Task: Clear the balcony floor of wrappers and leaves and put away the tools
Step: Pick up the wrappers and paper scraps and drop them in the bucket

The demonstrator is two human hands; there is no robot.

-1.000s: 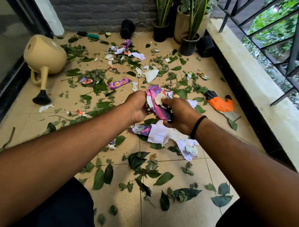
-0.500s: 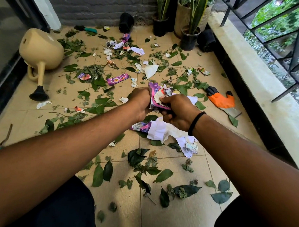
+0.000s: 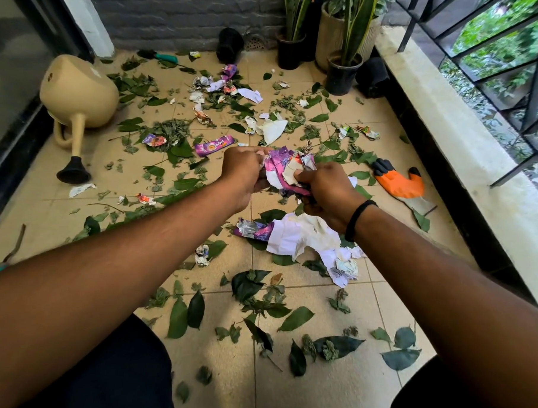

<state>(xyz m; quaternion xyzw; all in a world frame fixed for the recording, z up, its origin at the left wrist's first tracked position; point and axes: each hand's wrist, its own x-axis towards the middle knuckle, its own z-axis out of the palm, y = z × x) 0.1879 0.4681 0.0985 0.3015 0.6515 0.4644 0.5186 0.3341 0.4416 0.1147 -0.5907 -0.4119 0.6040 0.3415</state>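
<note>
Both hands were closed on one crumpled wad of wrappers point(image 3: 286, 170), my left hand point(image 3: 244, 172) pinching its left edge and my right hand point(image 3: 327, 191) clamped on its lower right, the bundle held clear of the tiled floor point(image 3: 330, 391). Directly beneath my right wrist lay the next pile of white paper and purple foil point(image 3: 294, 235), so I judged that hand nearer for the pickup. A long purple wrapper point(image 3: 214, 145) lay just beyond my left hand, its length running left to right. Leaves point(image 3: 296, 318) covered the tiles all round, and the orange glove point(image 3: 398, 182) lay to the right.
</note>
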